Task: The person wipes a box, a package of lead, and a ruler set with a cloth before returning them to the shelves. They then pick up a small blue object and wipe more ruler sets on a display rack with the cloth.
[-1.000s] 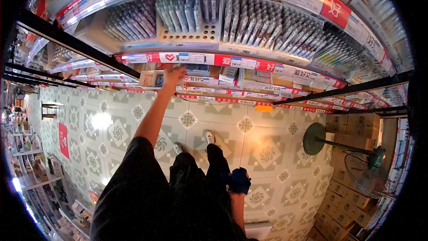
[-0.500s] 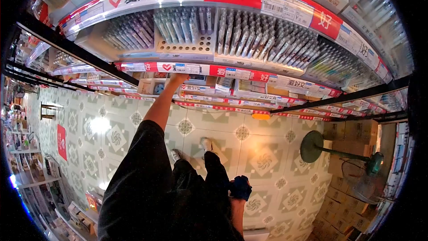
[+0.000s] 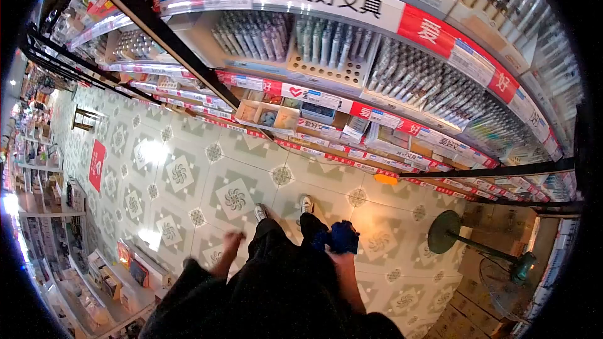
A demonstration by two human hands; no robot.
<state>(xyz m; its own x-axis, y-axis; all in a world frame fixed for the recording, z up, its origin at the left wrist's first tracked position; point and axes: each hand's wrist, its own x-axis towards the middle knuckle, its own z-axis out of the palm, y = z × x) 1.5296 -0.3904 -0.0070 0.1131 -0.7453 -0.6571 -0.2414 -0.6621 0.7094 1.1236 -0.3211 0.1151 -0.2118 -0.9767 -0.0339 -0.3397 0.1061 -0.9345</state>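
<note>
My left hand hangs over the tiled floor to the left of my legs, away from the shelves. It is small and smeared by motion, so its fingers cannot be made out. Lower right of centre, my right hand is closed on a dark blue cloth, which covers most of its fingers. Above both hands a shelf holds upright pens in perforated holders. A small compartment box sits on a lower shelf level.
A green standing fan lies to the right, beside stacked cardboard boxes. A wooden stool stands at the far left. More stocked shelves line the left side. A black shelf post crosses the upper left.
My left hand has come away from the lower shelf and down beside my body. The view has shifted, and the compartment box now shows more fully. My right hand still holds the blue cloth.
</note>
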